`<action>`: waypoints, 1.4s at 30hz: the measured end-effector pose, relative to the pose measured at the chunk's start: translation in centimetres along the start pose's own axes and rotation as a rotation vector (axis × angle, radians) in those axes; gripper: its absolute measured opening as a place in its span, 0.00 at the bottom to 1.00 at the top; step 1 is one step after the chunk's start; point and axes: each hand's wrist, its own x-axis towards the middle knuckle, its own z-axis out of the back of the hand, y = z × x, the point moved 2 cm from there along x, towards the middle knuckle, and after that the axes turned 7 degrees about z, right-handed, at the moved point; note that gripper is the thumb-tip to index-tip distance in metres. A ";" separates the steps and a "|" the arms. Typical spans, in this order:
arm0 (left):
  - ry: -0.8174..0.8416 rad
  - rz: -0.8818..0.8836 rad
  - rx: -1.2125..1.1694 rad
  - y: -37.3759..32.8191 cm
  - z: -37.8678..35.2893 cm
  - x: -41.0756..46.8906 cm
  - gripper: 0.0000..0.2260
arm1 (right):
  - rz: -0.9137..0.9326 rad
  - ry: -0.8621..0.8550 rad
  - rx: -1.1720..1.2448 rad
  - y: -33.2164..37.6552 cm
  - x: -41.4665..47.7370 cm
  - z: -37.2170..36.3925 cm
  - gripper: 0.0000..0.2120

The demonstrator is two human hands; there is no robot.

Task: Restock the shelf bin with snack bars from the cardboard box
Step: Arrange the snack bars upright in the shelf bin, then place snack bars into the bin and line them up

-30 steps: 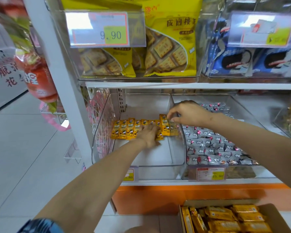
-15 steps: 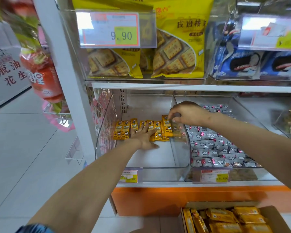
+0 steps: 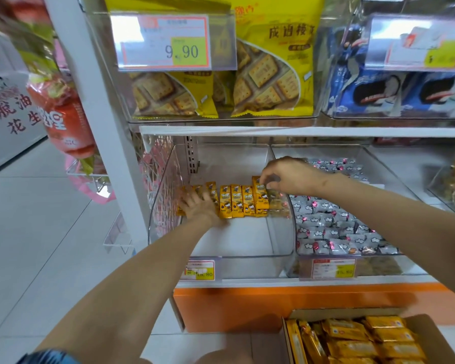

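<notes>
A row of yellow snack bars (image 3: pixel 237 200) stands across the middle of the clear shelf bin (image 3: pixel 231 254). My left hand (image 3: pixel 199 207) lies flat with spread fingers on the left bars of the row. My right hand (image 3: pixel 286 176) reaches in from the right and pinches the top of the rightmost bar (image 3: pixel 260 195), which stands a little higher than the others. The cardboard box (image 3: pixel 436 334) with several more yellow bars sits on the floor at the lower right.
A neighbouring bin (image 3: pixel 326 269) to the right holds grey wrapped sweets. Above, a shelf carries yellow cracker bags (image 3: pixel 271 74) and blue packs (image 3: pixel 405 93) behind price tags. Red bags (image 3: pixel 63 124) hang at the left of the white upright. Tiled aisle floor lies left.
My left hand has slid left along the row, uncovering the middle bars. My right hand stays at the rightmost bar.
</notes>
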 end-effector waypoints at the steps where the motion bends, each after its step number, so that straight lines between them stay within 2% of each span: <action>1: 0.015 0.036 -0.046 0.4 -0.1 0.1 0.55 | 0.001 0.000 0.000 0.1 0.0 0.0 0.09; 3: 0.000 0.023 -0.101 0.6 -0.3 0.4 0.52 | 0.002 -0.006 0.010 0.0 0.1 0.0 0.09; 8: 0.010 -0.152 -0.184 1.1 -0.6 1.3 0.46 | 0.001 -0.015 0.018 0.0 -0.2 0.1 0.09; 15: 0.030 -0.243 -0.034 1.7 -0.6 1.0 0.35 | -0.002 -0.018 0.018 0.1 -0.6 0.1 0.09; 18: -0.045 -0.280 -0.009 1.3 0.3 -0.3 0.34 | 0.000 -0.040 0.034 0.5 -1.0 0.5 0.09; 21: -0.092 -0.345 -0.138 0.6 2.4 -3.2 0.32 | 0.014 -0.086 0.059 1.2 -2.3 1.3 0.10; 24: -0.133 -0.525 -0.307 0.4 4.4 -7.6 0.25 | 0.050 -0.184 0.089 2.4 -5.6 2.0 0.11; 26: -0.120 -0.669 -0.425 0.5 5.1 -11.6 0.17 | 0.051 -0.265 0.127 3.5 -9.4 2.4 0.11; 29: 0.042 -0.847 -0.407 0.5 4.7 -17.7 0.10 | -0.034 -0.315 0.241 4.9 -16.4 1.2 0.11; 32: 0.201 -0.951 -0.240 -1.2 2.2 -21.4 0.09 | -0.148 -0.271 0.360 5.2 -22.7 -3.1 0.12; 35: 0.283 -1.027 -0.116 -4.4 -1.8 -23.4 0.11 | -0.278 -0.154 0.375 4.1 -27.1 -9.2 0.12; 39: 0.352 -1.037 0.002 -9.2 -8.4 -23.7 0.12 | -0.453 0.054 0.369 0.3 -30.7 -17.6 0.15; 42: 0.365 -0.987 0.077 -11.9 -13.9 -22.9 0.12 | -0.529 0.115 0.382 -2.5 -32.2 -22.1 0.19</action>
